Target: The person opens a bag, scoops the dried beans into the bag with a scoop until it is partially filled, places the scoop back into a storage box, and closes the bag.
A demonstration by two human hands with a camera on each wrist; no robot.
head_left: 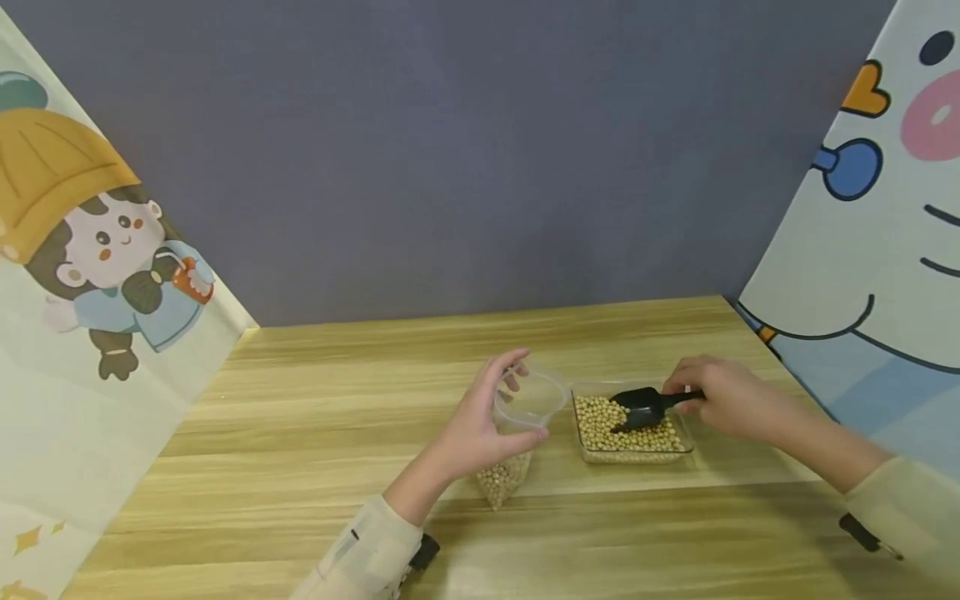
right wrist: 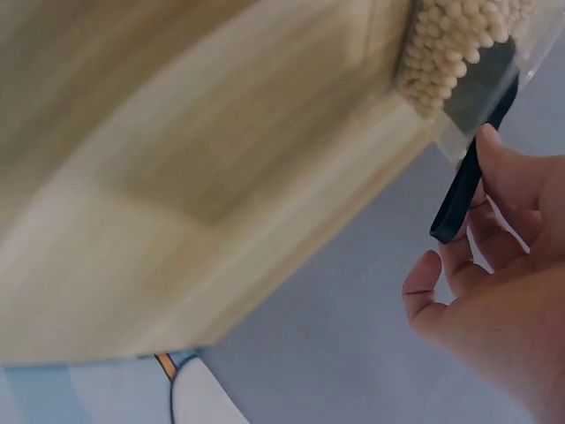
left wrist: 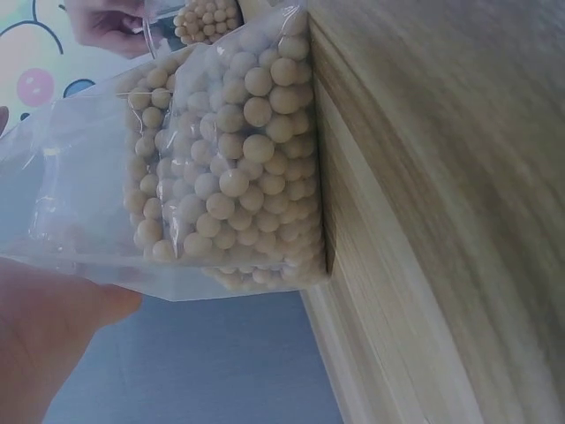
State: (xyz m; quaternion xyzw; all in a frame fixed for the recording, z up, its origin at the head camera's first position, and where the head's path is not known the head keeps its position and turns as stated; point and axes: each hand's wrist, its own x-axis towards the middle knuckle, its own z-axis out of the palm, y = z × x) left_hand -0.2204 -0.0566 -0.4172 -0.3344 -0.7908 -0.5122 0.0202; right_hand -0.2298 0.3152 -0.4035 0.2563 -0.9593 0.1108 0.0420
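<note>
Black scoop [head_left: 641,408], pinched by the right hand [head_left: 711,393], touches beans [head_left: 596,427] while the left hand [head_left: 478,422] grips a clear bag [head_left: 504,481].

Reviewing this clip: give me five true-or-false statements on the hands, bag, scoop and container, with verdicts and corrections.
1. The right hand holds the black scoop by its handle. True.
2. The left hand holds the clear bag near its mouth. True.
3. The clear container is to the right of the bag in the head view. True.
4. The bag is empty. False: round yellowish beans fill its lower part.
5. The scoop lies on the table, outside the container. False: its blade is among the beans in the container.
</note>
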